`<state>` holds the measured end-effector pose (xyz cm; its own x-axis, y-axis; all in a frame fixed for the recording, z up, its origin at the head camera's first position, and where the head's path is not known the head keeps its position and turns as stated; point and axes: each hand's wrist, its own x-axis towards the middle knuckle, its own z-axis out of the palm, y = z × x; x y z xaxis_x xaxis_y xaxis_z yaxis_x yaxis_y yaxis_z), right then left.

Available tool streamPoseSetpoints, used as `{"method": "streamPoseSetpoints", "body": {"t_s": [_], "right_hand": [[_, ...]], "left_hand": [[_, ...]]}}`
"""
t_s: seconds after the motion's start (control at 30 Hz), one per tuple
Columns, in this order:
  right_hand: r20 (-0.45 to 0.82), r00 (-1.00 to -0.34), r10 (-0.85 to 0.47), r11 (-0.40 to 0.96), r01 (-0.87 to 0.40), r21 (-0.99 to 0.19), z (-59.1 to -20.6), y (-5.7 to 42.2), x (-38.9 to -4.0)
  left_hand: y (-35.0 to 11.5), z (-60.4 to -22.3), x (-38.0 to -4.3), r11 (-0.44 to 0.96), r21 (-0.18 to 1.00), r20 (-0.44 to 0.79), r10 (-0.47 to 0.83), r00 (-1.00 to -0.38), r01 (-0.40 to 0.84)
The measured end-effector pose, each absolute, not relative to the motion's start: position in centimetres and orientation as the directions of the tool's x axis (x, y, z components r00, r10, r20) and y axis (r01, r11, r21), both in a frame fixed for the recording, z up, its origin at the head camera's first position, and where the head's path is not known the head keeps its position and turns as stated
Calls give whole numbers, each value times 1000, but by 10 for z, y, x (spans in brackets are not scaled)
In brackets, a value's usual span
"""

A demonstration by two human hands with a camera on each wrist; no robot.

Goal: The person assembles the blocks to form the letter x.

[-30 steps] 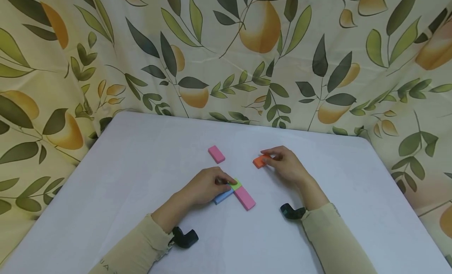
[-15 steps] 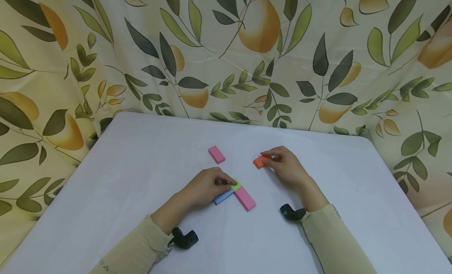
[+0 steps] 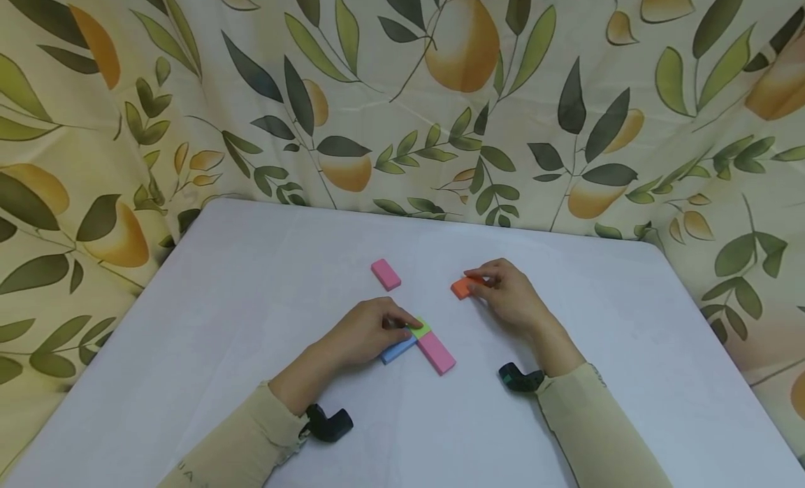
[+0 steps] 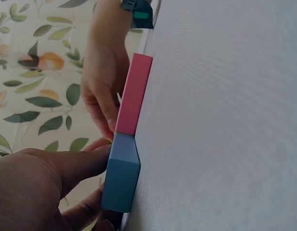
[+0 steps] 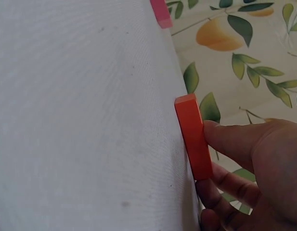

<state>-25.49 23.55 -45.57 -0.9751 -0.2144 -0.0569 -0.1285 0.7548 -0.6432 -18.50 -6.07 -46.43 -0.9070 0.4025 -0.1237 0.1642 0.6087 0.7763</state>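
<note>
My left hand (image 3: 367,331) is bent over a small light green block (image 3: 424,328), its index fingertip on top and its thumb where green meets blue. A blue block (image 3: 399,351) lies against the green one, partly covered by the hand. Extending toward the near right from the green block is a pink block (image 3: 437,353). In the left wrist view the blue block's end (image 4: 121,185) hides most of the green one. Farther right, my right hand (image 3: 509,292) pinches an orange block (image 5: 194,139) between thumb and fingers, low at the table surface.
A second pink block (image 3: 386,275) lies apart, beyond the left hand. The white-covered table (image 3: 264,264) ends at a patterned curtain (image 3: 402,124) behind it. Black cameras hang at both wrists, the left camera (image 3: 330,425) close to the table.
</note>
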Motion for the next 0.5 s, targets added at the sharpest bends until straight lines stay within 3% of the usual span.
{"method": "streamPoseSetpoints", "body": {"t_s": [0.5], "right_hand": [[-65, -972, -226, 758, -133, -639, -457, 234, -253]], "left_hand": [[-62, -463, -186, 615, 770, -126, 409, -904, 171]]}}
